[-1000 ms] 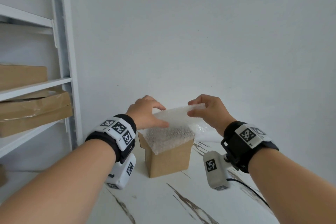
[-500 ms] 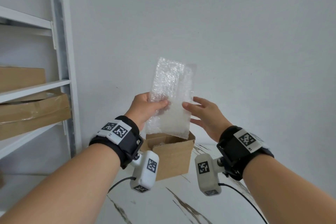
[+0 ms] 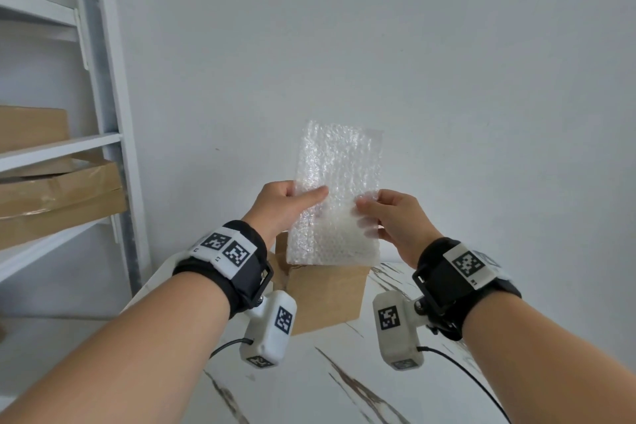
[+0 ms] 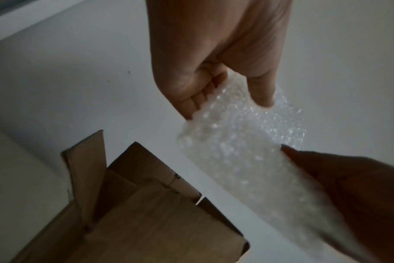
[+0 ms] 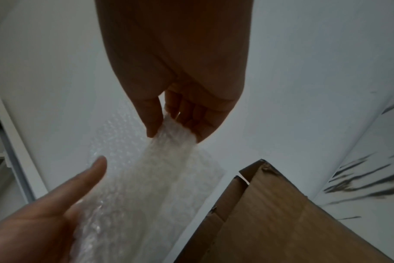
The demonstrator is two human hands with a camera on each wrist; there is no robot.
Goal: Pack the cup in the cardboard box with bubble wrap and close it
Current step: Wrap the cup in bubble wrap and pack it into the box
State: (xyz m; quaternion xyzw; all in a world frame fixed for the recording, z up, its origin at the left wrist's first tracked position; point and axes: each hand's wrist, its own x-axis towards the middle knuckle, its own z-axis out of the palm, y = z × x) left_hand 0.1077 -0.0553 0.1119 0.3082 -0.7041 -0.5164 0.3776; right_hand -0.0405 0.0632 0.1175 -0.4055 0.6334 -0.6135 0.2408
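A clear bubble wrap sheet stands upright in the air, just above the open brown cardboard box on the table. My left hand pinches the sheet's left edge, thumb in front. At the right edge my right hand pinches it too, fingers behind the plastic. The left wrist view shows the left hand on the bubble wrap over the box, flaps up. The right wrist view shows the right hand nipping the bubble wrap beside the box. No cup is visible.
A white metal shelf unit stands at the left with flat cardboard boxes on its shelves. The white marble-patterned table runs up to a plain white wall close behind the box. Camera cables trail from both wrists.
The bubble wrap lay over the box top a second ago; my left hand lifted it upright. My right hand, open half a second ago, now pinches the sheet's right edge.
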